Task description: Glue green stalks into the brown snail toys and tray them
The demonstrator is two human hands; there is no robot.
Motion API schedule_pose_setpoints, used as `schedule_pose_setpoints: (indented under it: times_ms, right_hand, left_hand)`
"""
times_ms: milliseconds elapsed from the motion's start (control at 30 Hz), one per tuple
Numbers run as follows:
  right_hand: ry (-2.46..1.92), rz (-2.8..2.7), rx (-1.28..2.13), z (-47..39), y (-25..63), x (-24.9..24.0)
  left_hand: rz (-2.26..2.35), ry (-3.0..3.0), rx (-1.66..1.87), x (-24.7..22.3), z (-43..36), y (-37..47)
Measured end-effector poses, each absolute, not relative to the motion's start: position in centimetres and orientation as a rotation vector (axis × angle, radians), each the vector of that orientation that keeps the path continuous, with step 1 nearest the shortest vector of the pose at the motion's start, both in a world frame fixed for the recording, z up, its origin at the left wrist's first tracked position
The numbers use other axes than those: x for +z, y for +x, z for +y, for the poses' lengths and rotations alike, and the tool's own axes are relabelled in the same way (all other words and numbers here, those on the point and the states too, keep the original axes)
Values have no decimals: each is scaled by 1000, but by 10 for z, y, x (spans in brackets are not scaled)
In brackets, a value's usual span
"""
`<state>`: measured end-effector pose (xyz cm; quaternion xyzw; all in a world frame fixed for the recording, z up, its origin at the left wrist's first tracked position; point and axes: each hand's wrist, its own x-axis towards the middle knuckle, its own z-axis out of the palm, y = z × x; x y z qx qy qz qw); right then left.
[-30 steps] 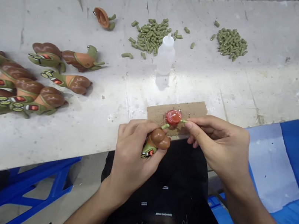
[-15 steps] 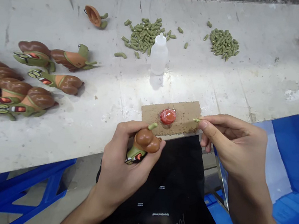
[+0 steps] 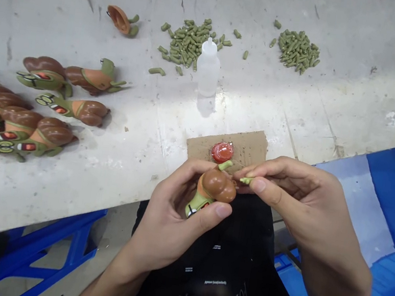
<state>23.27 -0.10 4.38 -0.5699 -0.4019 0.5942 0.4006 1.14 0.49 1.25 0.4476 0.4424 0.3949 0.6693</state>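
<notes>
Left hand (image 3: 172, 218): fingers curled round the figurine (image 3: 218, 187), held at the near edge of the tabletop (image 3: 135, 168). Right hand (image 3: 300, 208): thumb and forefinger pinching a small green piece (image 3: 245, 180), just right of the figurine; contact between the two cannot be determined. The figurine's long axis runs diagonally, face near left, brown lobed end far right. Half a second earlier, the right-hand piece was well apart from it. Beyond, a round red object (image 3: 222, 152) rests on cardboard (image 3: 252, 144).
</notes>
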Motion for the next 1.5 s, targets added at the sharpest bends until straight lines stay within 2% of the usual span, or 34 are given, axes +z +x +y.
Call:
schedule_pose_setpoints:
  times_ms: [500,767,900,1133,1500]
  right_hand:
    - [-1507,-1127,1497,-1,233,43]
    - [-1622,-1714,1171,-8,239,53]
    - [-1566,-1825,1154,-9,238,58]
    - [-1511,-1851,1094,-6,238,53]
    - [-1492,-1514,1277,-1,226,50]
  left_hand:
    - [1060,1105,893,3,-1,9]
    - [1016,1370,808,2,-3,-2]
    - [962,1474,785,5,-2,-4]
    - [968,1496,809,9,2,-4]
    - [1036,1247,809,18,6,0]
